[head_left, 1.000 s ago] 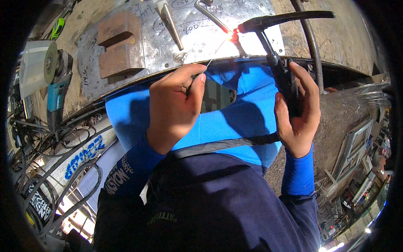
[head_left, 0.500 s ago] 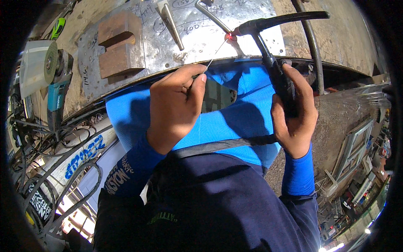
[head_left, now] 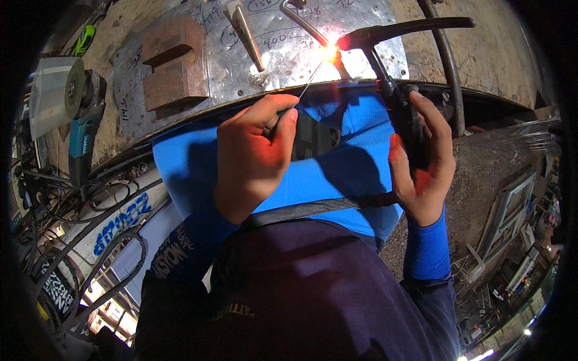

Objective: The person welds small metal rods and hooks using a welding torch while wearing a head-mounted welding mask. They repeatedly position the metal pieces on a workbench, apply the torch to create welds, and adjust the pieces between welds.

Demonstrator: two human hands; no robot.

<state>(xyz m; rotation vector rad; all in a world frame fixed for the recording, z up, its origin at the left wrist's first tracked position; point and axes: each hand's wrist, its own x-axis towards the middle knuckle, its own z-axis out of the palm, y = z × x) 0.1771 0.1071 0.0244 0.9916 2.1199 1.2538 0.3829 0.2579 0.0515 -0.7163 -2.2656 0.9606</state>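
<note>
My left hand (head_left: 254, 153) is closed, pinching a thin filler rod (head_left: 311, 81) between thumb and index finger. The rod slants up and away to a bright, glowing arc (head_left: 330, 52) at the end of a bent metal bar (head_left: 308, 29). The grip of a black TIG torch (head_left: 394, 96) is wrapped in my right hand (head_left: 428, 159). Its head points left at the glow, with a long black back cap reaching to the right. Glare hides the exact contact between rod, bar and torch tip. The bar lies on a marked metal plate (head_left: 226, 75).
A brown notched metal block (head_left: 174, 81) and a metal tube (head_left: 245, 36) rest on the plate. An angle grinder (head_left: 84, 123) stands at the left, near a green-yellow tool (head_left: 85, 41) and tangled cables (head_left: 114, 253). A thick dark hose (head_left: 447, 66) crosses the bench at right.
The small red glow at the bar's end has become a bright arc, casting orange light on both hands. Hands, rod and torch have barely moved.
</note>
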